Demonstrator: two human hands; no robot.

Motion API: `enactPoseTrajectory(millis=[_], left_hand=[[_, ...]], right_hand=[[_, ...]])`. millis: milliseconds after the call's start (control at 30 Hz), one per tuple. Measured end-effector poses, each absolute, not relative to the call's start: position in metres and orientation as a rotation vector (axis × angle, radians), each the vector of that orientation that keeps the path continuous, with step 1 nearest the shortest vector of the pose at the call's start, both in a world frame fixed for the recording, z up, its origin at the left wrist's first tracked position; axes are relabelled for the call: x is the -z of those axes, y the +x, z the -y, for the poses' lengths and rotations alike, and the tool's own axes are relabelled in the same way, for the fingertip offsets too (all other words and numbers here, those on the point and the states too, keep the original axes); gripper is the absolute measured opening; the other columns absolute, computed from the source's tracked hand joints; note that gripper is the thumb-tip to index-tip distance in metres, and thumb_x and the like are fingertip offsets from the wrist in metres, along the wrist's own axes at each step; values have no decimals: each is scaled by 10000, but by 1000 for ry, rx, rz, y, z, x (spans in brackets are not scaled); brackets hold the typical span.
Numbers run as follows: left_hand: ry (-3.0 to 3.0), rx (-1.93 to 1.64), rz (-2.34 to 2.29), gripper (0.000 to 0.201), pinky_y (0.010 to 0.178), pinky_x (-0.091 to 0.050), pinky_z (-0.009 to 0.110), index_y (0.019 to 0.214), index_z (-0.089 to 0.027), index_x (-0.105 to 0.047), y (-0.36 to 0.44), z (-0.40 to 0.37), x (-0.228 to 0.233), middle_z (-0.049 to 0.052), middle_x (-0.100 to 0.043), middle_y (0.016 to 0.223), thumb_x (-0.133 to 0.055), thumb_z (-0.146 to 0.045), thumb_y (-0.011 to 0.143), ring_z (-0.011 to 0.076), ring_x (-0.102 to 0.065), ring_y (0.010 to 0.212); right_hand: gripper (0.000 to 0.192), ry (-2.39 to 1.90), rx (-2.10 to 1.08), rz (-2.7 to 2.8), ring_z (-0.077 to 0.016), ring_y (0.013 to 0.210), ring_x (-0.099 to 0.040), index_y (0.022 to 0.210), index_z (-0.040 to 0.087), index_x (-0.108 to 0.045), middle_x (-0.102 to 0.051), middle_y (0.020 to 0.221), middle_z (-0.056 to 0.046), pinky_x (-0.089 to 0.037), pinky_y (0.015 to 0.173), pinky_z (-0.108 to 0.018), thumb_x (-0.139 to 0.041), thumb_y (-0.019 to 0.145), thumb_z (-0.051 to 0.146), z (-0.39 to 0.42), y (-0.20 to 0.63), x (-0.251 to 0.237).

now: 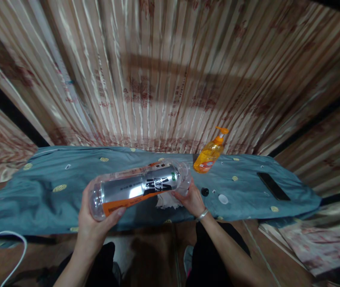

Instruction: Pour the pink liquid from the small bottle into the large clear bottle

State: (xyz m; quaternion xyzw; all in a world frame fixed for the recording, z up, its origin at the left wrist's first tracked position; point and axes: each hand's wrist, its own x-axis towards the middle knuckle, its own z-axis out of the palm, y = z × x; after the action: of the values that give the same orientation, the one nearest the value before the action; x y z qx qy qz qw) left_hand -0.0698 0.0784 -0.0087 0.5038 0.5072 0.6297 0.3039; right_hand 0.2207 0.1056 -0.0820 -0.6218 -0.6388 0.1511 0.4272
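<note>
Both hands are holding 1 clear bottle (140, 186) sideways above the desk (38, 199): the left hand (93, 221) is cupping its base, while the right hand (190, 199) is gripping its neck end and pressing a tissue (167, 201) there, steadying it.

clear plastic bottle (140, 186), silver-orange label, sideways

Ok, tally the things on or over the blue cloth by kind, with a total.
Clear plastic bottle with silver-and-orange label, held by both hands: 1
Orange pump soap bottle: 1
Flat black phone: 1
Small black cap: 1
Small white disc: 1
Crumpled white tissue: 1
Total: 6
</note>
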Motion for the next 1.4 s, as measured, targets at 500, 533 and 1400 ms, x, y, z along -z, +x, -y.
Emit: enactPoseTrajectory(millis=[500,533,1400], left_hand=[[1220,-1678,-1291,878,1149,-366,563,1255,-255,-566,-68,-81,10,88,-607,1275,-922,-383,462,383,-545,1250],[1209,-1677,-1281,882,1150,-361,566,1255,-259,-566,-67,-82,11,85,-607,1268,-924,-378,459,384,-542,1253],[1236,-1648,-1265,895,1156,-321,616,1307,-257,-559,-69,-81,11,113,-573,1375,-916,-384,497,424,-490,1322]], right_hand=[[820,-1521,-346,1610,-330,1038,-729,1429,128,-419,-720,1209,-178,-603,884,-463,-762,774,482,-107,222,87],[837,-1526,-347,1614,-324,1030,-732,1444,131,-403,-724,1203,-173,-603,881,-455,-766,774,476,-107,222,87],[698,-1535,-396,1576,-299,979,-749,1332,156,-505,-749,1133,-135,-603,849,-391,-785,747,413,-107,218,84]])
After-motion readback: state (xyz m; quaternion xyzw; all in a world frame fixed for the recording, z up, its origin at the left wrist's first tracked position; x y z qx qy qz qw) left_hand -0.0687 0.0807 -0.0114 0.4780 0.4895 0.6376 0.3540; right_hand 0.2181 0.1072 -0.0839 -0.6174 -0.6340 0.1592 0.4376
